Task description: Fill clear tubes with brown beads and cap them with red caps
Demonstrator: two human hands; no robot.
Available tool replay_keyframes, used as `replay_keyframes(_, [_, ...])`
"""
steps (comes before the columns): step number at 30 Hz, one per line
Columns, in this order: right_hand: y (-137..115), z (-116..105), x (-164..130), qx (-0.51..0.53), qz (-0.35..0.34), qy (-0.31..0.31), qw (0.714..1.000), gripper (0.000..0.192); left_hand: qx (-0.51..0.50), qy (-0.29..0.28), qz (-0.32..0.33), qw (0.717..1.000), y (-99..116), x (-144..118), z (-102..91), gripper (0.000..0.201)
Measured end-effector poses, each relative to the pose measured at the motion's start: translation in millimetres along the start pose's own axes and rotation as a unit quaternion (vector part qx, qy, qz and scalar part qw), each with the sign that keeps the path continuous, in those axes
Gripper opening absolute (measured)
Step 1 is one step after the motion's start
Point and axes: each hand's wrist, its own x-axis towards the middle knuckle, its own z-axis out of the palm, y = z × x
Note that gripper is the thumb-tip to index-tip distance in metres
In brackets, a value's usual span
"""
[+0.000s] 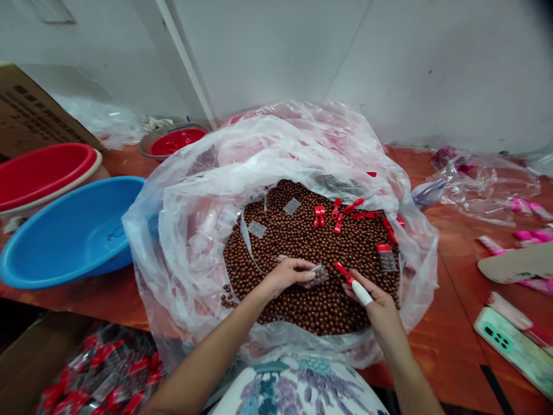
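Note:
My left hand [290,275] pinches a small clear plastic box [318,275] over a heap of round brown balls [289,230]. Just to its right, my right hand [375,297] grips a slim red plastic piece [343,270]. A white cover [362,293] sits over its thumb. The balls fill a wide, translucent plastic bag [181,230] with its mouth spread open. On the balls lie clear boxes [292,206], several loose red plastic pieces [319,215] and a red-topped clear box [386,257]. A pale strip [247,236] curves down at the left side.
A blue basin [78,230] and a red basin [47,173] stand at the left. Below them, a carton holds many red-topped boxes [108,369]. At the right are a phone [514,351], pink-wrapped items [527,207] and clear plastic wrap [479,190]. A wall rises behind.

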Motion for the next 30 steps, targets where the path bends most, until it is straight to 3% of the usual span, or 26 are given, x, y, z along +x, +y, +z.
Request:
replay_keyframes(3, [-0.8,-0.9,-1.4,0.026,0.044,-0.021,0.998,0.040,-0.073,-0.021,-0.015,0.997,-0.3,-5.3,3.3,0.037])
replay_keyframes(8, [-4.3,-0.9,-2.5,-0.025,0.009,0.006,1.000,0.041,-0.132,-0.032,-0.006,0.991,-0.6,-13.4,11.3,0.036])
replay_keyframes(15, [-22.7,13.1,7.0,0.017,-0.037,0.040,0.998,0.037,-0.097,-0.020,0.061,0.993,-5.1,-17.7,22.8,0.036])
replay_keyframes(23, [-38.2,38.5,7.7,0.019,-0.068,-0.010,0.997,0.035,-0.048,0.006,0.081,0.996,-5.7,-18.4,28.9,0.037])
replay_keyframes(30, [-38.8,41.5,7.3,-0.046,-0.109,-0.050,0.992,0.030,-0.042,0.002,0.071,0.997,-7.7,-16.6,31.9,0.040])
